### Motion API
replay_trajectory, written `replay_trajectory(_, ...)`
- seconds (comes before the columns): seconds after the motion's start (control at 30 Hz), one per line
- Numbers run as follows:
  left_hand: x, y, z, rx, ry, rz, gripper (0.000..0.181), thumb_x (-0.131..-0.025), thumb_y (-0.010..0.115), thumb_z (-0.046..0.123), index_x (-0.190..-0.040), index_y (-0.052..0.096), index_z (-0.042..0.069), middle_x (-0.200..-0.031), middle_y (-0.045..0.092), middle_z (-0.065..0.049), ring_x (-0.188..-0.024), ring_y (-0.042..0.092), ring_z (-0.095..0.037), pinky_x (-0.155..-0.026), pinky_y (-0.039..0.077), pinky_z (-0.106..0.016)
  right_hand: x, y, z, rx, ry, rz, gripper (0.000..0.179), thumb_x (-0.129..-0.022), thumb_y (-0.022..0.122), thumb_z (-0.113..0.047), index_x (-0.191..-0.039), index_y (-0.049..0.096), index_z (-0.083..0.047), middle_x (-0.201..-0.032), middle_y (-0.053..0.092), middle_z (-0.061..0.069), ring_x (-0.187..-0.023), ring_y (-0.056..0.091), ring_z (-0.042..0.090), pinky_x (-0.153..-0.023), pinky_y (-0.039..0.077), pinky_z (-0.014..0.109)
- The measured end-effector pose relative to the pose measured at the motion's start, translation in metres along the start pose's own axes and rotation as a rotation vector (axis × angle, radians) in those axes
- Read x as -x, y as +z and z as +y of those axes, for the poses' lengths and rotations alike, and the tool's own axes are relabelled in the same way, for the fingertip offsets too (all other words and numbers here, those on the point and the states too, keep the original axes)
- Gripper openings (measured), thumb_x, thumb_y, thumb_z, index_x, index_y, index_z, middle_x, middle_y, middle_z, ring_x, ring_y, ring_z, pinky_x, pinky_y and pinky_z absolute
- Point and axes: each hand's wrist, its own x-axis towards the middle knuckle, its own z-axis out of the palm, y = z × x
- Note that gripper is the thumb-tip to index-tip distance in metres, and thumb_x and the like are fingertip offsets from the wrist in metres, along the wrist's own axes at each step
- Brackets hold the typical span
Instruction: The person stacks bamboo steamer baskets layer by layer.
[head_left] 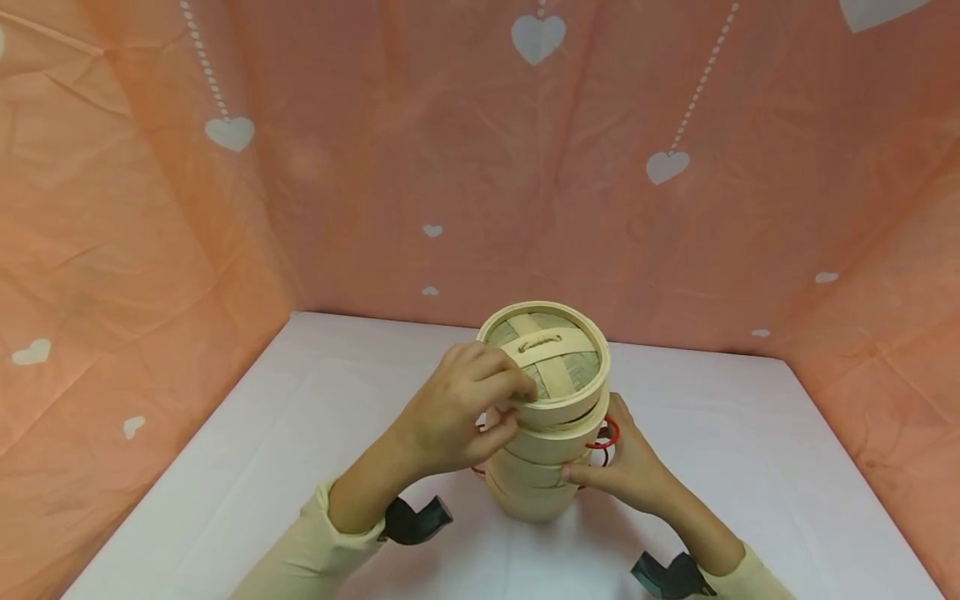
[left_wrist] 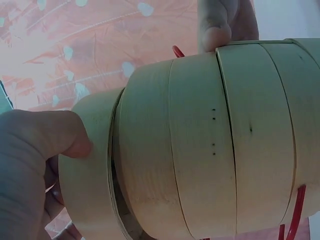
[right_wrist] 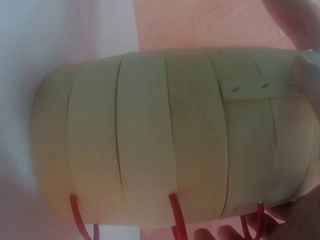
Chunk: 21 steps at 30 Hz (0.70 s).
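A stack of bamboo steamer baskets [head_left: 531, 493] stands on the white table, with red loop handles [head_left: 613, 433] on its sides. A woven bamboo lid [head_left: 564, 375] with a small cord loop sits slightly tilted on top. My left hand [head_left: 468, 404] pinches the lid's near left rim. In the left wrist view a dark gap shows between the lid [left_wrist: 87, 180] and the top basket [left_wrist: 147, 150], wider at one side. From the right, my right hand [head_left: 633, 467] grips the stack, thumb on the near wall and fingers by a red handle, partly hidden.
The white table [head_left: 360, 375] spreads around the stack. Orange-pink cloth [head_left: 360, 167] with white hearts hangs behind and on both sides. A dark wrist mount [head_left: 416, 521] sits at the left cuff, and another dark mount [head_left: 671, 577] at the right.
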Motion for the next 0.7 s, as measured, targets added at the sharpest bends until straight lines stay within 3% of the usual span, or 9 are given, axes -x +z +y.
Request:
replay_trajectory(0.33, 0.0017, -0.0018, 0.0021, 0.056, -0.041, -0.015, 0.023, -0.072, 0.068, 0.008, -0.093, 0.068, 0.017, -0.089, 0.061, 0.008, -0.091, 0.053, -0.013, -0.081, 0.041, -0.033, -0.0014, -0.0001, -0.0009, 0.002, -0.003, -0.002, 0.086, -0.066, 0.086, -0.019, -0.137, 0.039, -0.012, -0.121, 0.041, 0.012, -0.102, 0.05, 0.021, -0.081, 0.05, 0.028)
replay_trajectory(0.7, -0.0009, 0.0051, 0.001, 0.045, 0.019, -0.045, 0.025, -0.071, 0.069, 0.007, -0.093, 0.067, 0.018, -0.089, 0.061, 0.008, -0.092, 0.055, -0.012, -0.081, 0.042, -0.031, -0.0042, 0.0009, 0.0013, -0.03, -0.021, -0.001, 0.098, -0.067, 0.086, -0.016, -0.146, 0.028, -0.016, -0.135, 0.037, 0.015, -0.105, 0.052, 0.027, -0.079, 0.052, 0.03)
